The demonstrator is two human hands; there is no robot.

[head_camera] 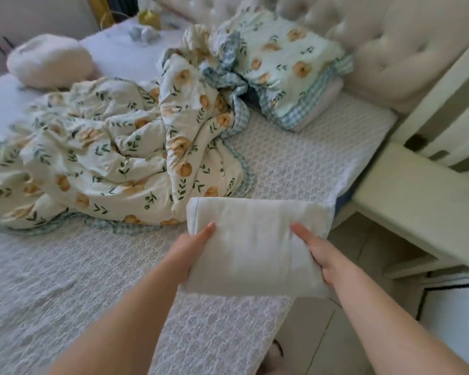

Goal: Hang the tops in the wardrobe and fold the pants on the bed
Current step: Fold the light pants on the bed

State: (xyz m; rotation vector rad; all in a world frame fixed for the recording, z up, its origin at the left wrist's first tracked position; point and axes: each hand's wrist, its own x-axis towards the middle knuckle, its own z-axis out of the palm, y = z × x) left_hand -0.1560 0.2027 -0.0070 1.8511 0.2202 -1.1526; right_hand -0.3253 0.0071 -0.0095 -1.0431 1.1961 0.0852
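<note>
Head view looks down over the near right corner of a bed (92, 280), which is covered by a pale spread with a raised, lace-like pattern. The folded pants (255, 247), a thick cream-white rectangular bundle, are held over that corner. The bundle's right part reaches past the mattress edge, above the floor. Whether its far edge touches the spread cannot be told.

The left hand (192, 247) grips the bundle's left end with the thumb lying flat on top and the fingers hidden underneath. The right hand (320, 253) grips the right end the same way, thumb on top and fingers out of sight below. Both bare forearms reach in from the bottom of the frame.

Beyond the pants, a rumpled quilt (114, 158) printed with orange flowers and green leaves, edged in blue gingham, is heaped across the middle of the bed. A matching pillow (290, 71) lies at the head end on top of a plain white one, close to the tufted cream headboard (390, 50). A round, fluffy cream cushion (49, 60) sits at the far left side.

Just beside the bed on the right stands a cream bedside table (423, 207). Pale floor tiles (363, 253) show below it, and a white rug with a dark border (455, 307) lies near the right edge.
</note>
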